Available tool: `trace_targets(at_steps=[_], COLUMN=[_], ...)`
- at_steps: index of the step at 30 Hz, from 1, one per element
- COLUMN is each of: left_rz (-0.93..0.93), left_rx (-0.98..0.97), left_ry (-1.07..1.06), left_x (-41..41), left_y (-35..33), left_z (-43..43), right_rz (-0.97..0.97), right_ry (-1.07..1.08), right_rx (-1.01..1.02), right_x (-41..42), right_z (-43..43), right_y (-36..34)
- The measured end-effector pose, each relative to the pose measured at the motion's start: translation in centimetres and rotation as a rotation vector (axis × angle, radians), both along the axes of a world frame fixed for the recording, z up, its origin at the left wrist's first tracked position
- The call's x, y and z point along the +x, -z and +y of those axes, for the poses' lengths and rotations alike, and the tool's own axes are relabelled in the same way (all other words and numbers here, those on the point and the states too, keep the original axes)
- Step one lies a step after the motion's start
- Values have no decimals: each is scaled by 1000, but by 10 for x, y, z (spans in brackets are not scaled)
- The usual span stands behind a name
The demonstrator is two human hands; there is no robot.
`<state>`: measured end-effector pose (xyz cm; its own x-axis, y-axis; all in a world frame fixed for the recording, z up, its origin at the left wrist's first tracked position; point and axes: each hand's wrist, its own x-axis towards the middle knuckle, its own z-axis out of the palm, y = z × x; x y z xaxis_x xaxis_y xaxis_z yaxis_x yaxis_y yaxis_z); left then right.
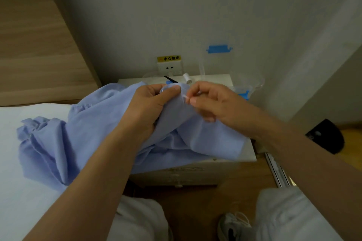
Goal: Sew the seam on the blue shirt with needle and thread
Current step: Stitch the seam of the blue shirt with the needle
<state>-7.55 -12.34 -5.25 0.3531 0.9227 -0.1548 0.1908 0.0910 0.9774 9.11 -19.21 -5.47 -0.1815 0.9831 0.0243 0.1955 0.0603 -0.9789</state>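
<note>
Head view: the left hand (pixel 148 103) grips a bunched fold of the blue shirt (pixel 94 135) with the thumb on top, likely to keep the seam raised and taut. The right hand (pixel 212 101) pinches what is probably the needle (pixel 185 96) at that fold; too small to confirm. The shirt drapes from the bed (pixel 21 191) onto the nightstand (pixel 195 172). A thread spool (pixel 187 78) stands behind, within reach. The yellow label (pixel 170 58) above the socket reads "小心触电".

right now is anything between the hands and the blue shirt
Nothing visible. The left hand grips a fold of the blue shirt, and the right hand pinches the cloth right beside it.
</note>
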Motion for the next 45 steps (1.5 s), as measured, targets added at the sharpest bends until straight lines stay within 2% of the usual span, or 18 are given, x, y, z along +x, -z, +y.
trace_targets(at_steps=[1,3,10,12,15,17,23,27,33,45], left_rz=[7,-4,-8,1,11,8,37,58,80,93], left_rx=[8,4,7,12,7,11,55,114,178,187], left_ry=[1,10,88,83,72,77,86,127,190,163], left_x=[0,0,1,0,0,-1,-3,-6,-8,-9], left_y=[0,0,4,4,3,2,-1,-4,-4,-1], left_z=[0,-1,3,3,3,3,3,1,2,5], right_rz=[-14,-64,-301,-296,-262,-260,-103,-75,-109,-175], right_ry=[146,298,492,450,252,193,347,283,195,167], right_rx=[68,164,310,323,309,300,250,249,185,186], right_x=[-3,-9,-17,-16,-14,-12,4,10,12,16], right_z=[3,5,9,8,2,-1,5,4,3,1], right_y=[3,7,20,18,11,7,2,1,1,-1])
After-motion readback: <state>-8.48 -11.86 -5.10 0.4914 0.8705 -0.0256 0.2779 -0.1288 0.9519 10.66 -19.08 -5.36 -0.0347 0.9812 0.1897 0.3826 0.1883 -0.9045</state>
